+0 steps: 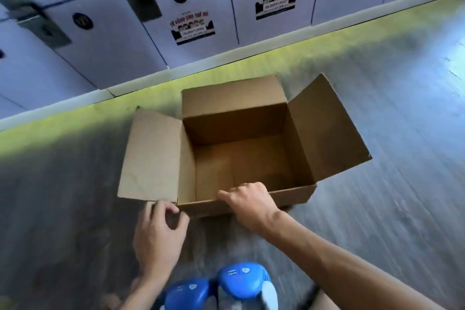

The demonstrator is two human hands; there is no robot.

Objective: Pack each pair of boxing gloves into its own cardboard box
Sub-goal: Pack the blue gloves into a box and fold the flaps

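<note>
Since nothing is packed yet, I log the task as barely begun. Box (299, 138) stands open on the floor (377, 209), flaps out, nothing inside. Gloves (241, 282), a blue pair, lie nearer me, outside it. Right hand (251, 202) hooks its fingers over the near wall. Left hand (158, 236) curls at the left flap (151, 156) corner; pinching or not, I cannot tell.

Open box (151, 153), blue gloves (241, 282) on floor (377, 209)
</note>
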